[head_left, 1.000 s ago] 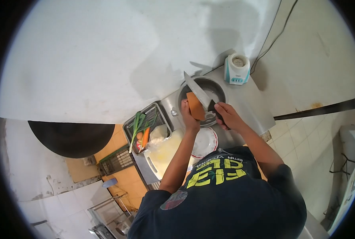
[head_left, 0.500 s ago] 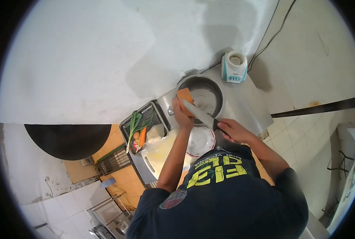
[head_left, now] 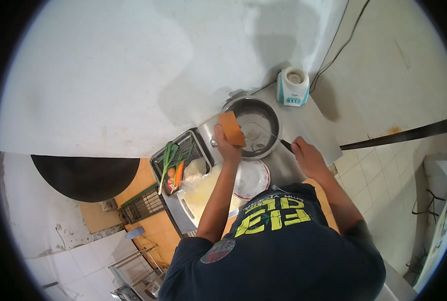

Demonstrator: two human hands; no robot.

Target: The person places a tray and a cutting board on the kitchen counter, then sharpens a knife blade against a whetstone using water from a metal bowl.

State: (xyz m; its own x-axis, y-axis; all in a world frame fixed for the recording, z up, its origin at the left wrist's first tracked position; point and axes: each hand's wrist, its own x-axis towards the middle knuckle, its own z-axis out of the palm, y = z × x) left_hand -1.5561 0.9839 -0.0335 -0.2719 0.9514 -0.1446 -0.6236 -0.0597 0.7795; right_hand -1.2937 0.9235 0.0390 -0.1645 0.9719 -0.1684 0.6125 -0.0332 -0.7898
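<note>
My left hand [head_left: 227,147] is closed around an orange block [head_left: 231,129], held up at the left rim of a round steel basin [head_left: 277,113]. I cannot make out what the block is. In my right hand [head_left: 306,156] is a kitchen knife [head_left: 270,133], gripped by its black handle. Its blade appears nearly edge-on, pointing left over the basin, apart from the block. Below the basin are a white plate with a red rim [head_left: 251,180] and a pale cutting board [head_left: 203,195], partly hidden by my left forearm.
On the left, a dark tray [head_left: 196,136] holds green onions [head_left: 169,155], a carrot [head_left: 179,174] and other food. A white and teal blender base [head_left: 293,88] stands at the back right of the steel counter [head_left: 308,120]. The wall rises directly behind.
My right hand has moved right and up, drawing the knife away from the block. The blade has turned from its broad side to nearly edge-on. My left hand has tilted the block slightly.
</note>
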